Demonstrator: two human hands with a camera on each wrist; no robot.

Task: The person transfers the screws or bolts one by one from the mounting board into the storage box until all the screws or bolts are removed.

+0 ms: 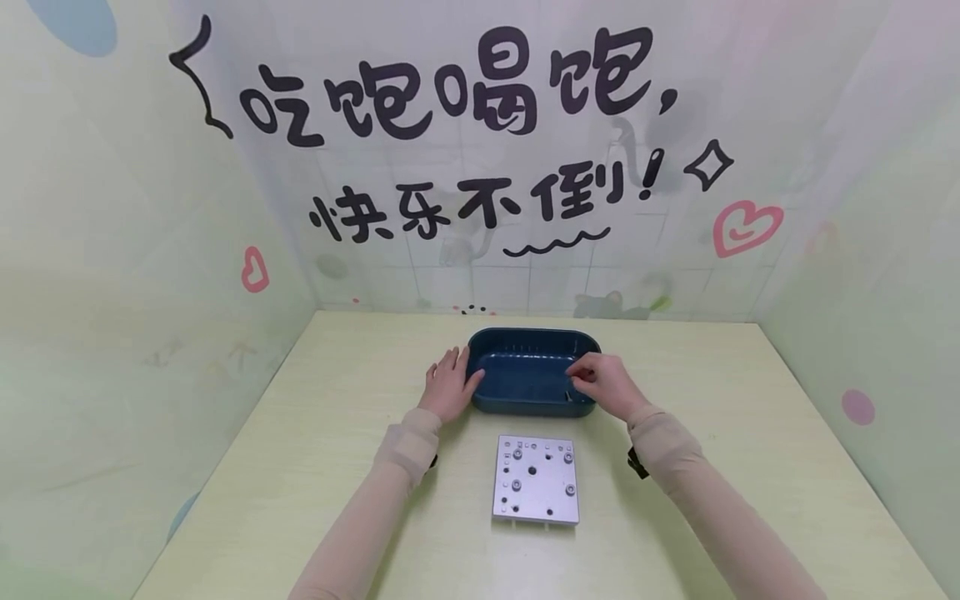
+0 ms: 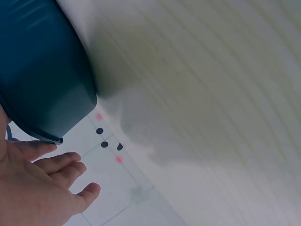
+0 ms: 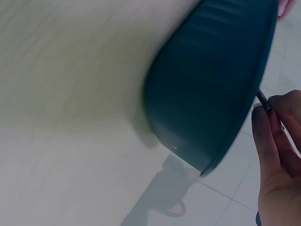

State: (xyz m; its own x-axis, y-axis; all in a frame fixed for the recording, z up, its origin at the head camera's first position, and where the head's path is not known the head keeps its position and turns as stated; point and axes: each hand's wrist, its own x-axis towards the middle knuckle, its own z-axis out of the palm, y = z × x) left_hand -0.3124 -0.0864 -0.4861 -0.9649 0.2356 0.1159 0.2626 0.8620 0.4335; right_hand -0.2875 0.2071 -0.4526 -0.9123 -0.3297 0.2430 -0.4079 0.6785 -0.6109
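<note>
A dark blue oblong tray (image 1: 525,408) with rounded corners lies toward the back of the table. My left hand (image 1: 447,385) rests at its left end, fingers loosely extended along the outside and thumb over the rim. Just above the tray's right end, my right hand (image 1: 609,383) pinches a small threaded screw (image 3: 264,100) between thumb and fingertips. Below those fingertips a tiny dark piece (image 1: 568,397) shows inside the tray; its kind is unclear. Nearer to me is a square silvery metal plate (image 1: 540,492) with several holes and several round-headed screws (image 1: 517,485) standing in it.
The pale wooden table (image 1: 360,367) meets a printed back wall (image 1: 495,283) right behind the tray. Side walls (image 1: 855,333) enclose the table left and right. Short projections show under the plate's near edge, so it appears slightly raised.
</note>
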